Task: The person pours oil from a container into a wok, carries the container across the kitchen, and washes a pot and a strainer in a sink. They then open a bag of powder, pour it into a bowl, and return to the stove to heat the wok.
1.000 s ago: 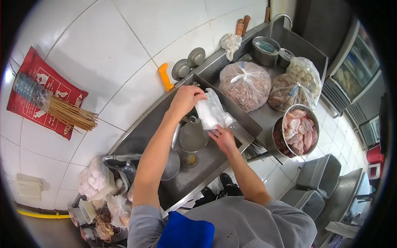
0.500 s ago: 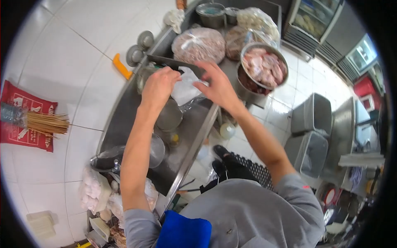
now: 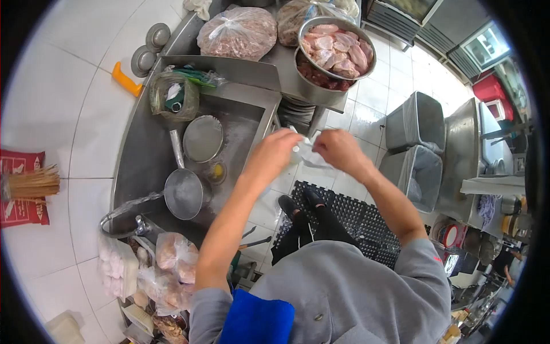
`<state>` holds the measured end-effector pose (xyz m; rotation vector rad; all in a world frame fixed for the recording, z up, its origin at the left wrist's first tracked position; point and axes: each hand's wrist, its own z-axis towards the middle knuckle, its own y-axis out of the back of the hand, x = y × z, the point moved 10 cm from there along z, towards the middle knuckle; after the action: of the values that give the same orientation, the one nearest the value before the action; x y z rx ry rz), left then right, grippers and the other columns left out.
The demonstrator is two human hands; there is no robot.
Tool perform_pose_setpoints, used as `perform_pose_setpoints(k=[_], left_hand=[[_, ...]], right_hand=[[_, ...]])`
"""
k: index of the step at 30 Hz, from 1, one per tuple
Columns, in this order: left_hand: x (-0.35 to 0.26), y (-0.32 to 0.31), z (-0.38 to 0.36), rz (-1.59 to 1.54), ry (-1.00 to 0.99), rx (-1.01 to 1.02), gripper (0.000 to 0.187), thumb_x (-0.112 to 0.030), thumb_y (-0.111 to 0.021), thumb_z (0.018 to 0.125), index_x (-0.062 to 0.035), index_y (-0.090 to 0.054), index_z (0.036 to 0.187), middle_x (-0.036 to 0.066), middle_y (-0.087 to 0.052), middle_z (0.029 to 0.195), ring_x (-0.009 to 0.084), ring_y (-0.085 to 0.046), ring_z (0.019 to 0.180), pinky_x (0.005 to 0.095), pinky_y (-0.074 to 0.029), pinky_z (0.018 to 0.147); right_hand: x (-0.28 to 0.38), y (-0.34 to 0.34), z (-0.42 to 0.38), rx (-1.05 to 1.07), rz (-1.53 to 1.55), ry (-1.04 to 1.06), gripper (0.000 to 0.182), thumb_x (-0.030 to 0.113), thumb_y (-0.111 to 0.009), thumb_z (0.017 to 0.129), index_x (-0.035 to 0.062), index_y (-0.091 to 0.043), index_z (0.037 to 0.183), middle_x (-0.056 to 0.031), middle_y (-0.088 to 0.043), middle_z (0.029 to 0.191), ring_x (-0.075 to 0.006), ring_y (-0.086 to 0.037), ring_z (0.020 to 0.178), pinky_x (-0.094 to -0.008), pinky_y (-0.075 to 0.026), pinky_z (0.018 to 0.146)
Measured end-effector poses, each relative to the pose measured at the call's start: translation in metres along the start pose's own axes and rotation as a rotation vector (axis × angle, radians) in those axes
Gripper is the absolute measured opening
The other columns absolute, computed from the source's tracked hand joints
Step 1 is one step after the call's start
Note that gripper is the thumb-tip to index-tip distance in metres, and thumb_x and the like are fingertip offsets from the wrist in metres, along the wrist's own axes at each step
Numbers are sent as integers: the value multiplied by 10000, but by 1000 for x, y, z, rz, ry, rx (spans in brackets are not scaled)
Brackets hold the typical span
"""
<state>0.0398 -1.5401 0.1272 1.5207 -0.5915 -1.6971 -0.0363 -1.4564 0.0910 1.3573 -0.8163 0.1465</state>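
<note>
A thin white plastic bag (image 3: pixel 311 155) hangs between my two hands, in front of the sink's edge and above the floor. My left hand (image 3: pixel 279 148) pinches its left side, fingers closed. On the other side my right hand (image 3: pixel 338 150) has its fingers closed on the bag too. To the left, a metal pan (image 3: pixel 184 194) with a long handle and a round metal lid or dish (image 3: pixel 203 139) lie in the steel sink (image 3: pixel 238 103). Beyond my hands, a steel bowl of raw chicken pieces (image 3: pixel 338 50) rests on a pot of dark red meat (image 3: pixel 321 78).
Water runs from the faucet (image 3: pixel 143 225) toward the pan. A large bag of meat (image 3: pixel 238 33) stands behind the sink. Two grey bins (image 3: pixel 413 123) are at the right. Bagged food (image 3: pixel 175 258) sits at lower left, and a black mat (image 3: pixel 366 229) covers the floor.
Both hands have moved from over the sink toward the right and nearer my body, carrying the white bag. My right hand's fingers, spread before, are now closed on it. The view has shifted.
</note>
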Motion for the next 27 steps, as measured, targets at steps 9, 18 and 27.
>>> perform_pose_setpoints(k=[9,18,27], left_hand=[[125,-28,-73,345,540,-247,795,-384,-734,677,-28,-364,1285,223,-353,1301,401,-323,1189,472,-295,979],[134,-20,-64,476,604,-292,884,-511,-719,598,-52,-384,1275,145,-392,1284,372,-332,1198,510,-280,992],[128,-17,-62,519,619,-278,898,-449,-766,565,-33,-390,1267,157,-417,1275,352,-353,1194,462,-301,987]], right_hand=[[-172,-223,-39,110,59,-314,124,157,-565,732,63,-646,728,-160,-622,737,-357,-601,696,-451,-487,659],[-270,-413,26,132,213,-592,154,173,-552,727,74,-666,758,-194,-631,784,-385,-604,749,-439,-495,690],[-174,-401,-1,575,287,-416,244,235,-564,760,120,-666,949,-150,-638,953,-346,-604,891,-405,-488,802]])
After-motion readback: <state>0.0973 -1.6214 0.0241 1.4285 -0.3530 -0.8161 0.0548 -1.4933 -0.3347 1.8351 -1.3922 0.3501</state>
